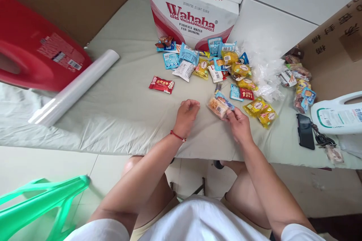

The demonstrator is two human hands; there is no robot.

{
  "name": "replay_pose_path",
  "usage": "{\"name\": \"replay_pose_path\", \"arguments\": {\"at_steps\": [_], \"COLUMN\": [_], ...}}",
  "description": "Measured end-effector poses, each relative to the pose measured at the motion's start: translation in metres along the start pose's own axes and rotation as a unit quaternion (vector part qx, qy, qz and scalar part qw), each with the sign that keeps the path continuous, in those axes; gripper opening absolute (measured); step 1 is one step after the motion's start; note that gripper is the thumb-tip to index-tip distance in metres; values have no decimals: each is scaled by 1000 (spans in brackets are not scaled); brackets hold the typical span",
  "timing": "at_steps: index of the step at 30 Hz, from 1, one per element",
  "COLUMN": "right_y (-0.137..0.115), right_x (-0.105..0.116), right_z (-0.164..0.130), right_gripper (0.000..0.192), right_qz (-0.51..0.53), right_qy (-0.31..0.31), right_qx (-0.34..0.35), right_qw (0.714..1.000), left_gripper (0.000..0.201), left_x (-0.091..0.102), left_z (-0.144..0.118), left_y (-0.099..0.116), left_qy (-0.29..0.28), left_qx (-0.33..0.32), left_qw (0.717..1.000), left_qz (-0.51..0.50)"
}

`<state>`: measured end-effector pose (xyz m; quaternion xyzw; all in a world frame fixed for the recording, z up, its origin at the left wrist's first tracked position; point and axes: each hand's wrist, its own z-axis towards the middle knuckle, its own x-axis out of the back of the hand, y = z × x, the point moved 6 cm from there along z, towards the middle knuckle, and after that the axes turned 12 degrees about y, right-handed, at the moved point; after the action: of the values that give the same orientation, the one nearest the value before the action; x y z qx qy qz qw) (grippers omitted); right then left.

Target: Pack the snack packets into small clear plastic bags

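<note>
Left of frame: plastic roll [75, 87] lies slantwise on the wrinkled cloth [127, 124]; smooth, glossy tube. Centre: red packet [161, 84], flat and shiny, sits apart from the others. Below right of it, left hand [187, 117] curls with nothing showing; cannot tell whether fingertips meet. Right of centre: pastry packet [218, 107], clear film over golden blocks, pinched at its lower-right edge by right hand [238, 122], probably to avoid crushing. Farther right: clear bags [266, 66], thin and crumpled, bunched loosely.
</note>
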<state>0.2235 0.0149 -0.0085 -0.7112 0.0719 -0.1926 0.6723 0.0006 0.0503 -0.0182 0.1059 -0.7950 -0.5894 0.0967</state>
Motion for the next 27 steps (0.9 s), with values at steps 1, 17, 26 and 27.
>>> {"name": "replay_pose_path", "arguments": {"at_steps": [1,17,26,27], "right_y": [6,-6,-22,-19], "right_x": [-2,5,236,252], "right_z": [-1,-54,54,70], "right_gripper": [35,37,10,11], "right_qz": [66,141,76,53], "right_qy": [14,-59,341,357], "right_qx": [-62,-181,-26,-23], "right_qw": [996,972,937,932], "left_gripper": [25,46,35,33], "left_x": [-2,-43,-41,-41], "left_z": [-2,-39,-38,-39], "left_y": [2,5,3,2], "left_qy": [-12,-290,-272,-271], "left_qx": [-9,29,-46,-52], "left_qw": [1000,956,956,955], "left_qz": [1,-39,97,108]}}
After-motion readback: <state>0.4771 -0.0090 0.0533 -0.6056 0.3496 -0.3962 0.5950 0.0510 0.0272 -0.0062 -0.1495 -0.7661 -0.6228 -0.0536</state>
